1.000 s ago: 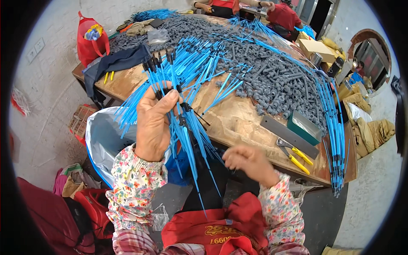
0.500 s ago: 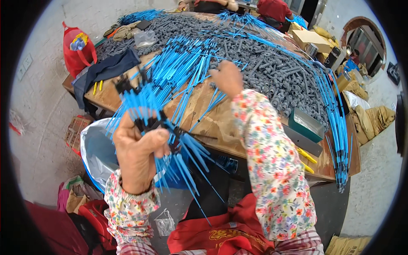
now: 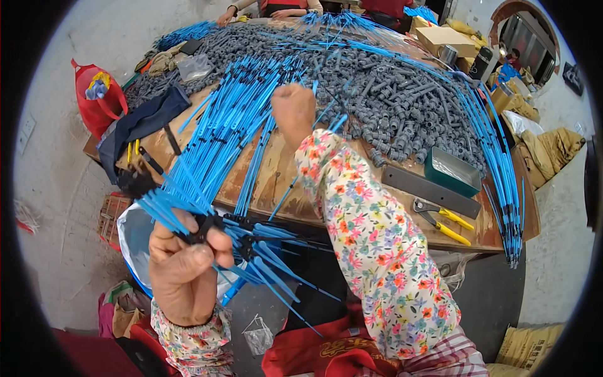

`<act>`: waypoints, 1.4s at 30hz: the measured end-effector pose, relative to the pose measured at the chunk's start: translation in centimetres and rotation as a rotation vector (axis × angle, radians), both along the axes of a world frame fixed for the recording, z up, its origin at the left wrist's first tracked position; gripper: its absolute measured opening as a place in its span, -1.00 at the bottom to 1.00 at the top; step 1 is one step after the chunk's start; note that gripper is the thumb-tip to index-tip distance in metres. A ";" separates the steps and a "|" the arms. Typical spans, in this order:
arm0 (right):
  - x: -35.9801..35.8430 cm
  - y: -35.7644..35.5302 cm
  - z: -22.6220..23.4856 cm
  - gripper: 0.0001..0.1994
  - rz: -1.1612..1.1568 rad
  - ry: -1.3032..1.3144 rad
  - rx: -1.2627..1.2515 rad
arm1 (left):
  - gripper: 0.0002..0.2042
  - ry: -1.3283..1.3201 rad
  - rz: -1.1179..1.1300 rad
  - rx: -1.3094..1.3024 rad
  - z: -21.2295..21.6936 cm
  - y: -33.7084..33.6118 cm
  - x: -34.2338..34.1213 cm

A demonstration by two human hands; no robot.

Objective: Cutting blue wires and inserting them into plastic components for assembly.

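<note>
My left hand (image 3: 188,264) is closed around a bunch of thin blue plastic strips with black ends and black middle parts (image 3: 166,207), which fan out on both sides of the fist above the table's near edge. My right hand (image 3: 293,110) reaches over the table with its fingers curled, at the right edge of a large spread of similar blue strips (image 3: 235,116). Its fingertips are turned away, so what they grip, if anything, is hidden. Just beyond lies a wide heap of grey plastic fittings (image 3: 389,100).
Yellow-handled pliers (image 3: 443,220) lie by a dark metal bar (image 3: 430,191) and a green box (image 3: 452,171). More blue strips (image 3: 502,176) hang over the right edge. A lined bin (image 3: 135,239) stands below left. Another person's hand (image 3: 226,16) rests at the far side.
My right hand has moved left along the strips, and its fingers remain curled. My left hand has shifted slightly left and down, still gripping the bunch. The view has turned a little, uncovering the pliers.
</note>
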State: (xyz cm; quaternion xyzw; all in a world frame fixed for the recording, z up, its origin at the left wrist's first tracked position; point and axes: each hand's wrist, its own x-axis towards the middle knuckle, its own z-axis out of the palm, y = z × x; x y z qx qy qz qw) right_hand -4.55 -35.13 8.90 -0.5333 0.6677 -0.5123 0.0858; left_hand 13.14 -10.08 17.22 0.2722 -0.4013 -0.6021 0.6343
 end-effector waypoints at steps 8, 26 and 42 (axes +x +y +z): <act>-7.3 3.0 9.3 -0.74 0.513 -0.960 -0.246 | -0.72 0.028 -0.078 -0.038 -1.0 -1.7 1.5; -20.7 22.3 16.9 -0.79 0.247 -0.377 -0.753 | -0.70 -0.099 -0.112 -0.021 0.7 -1.4 -4.6; -12.8 31.7 3.5 -0.67 0.263 0.595 -0.405 | -0.72 -0.007 -0.284 -0.187 3.0 0.4 -15.7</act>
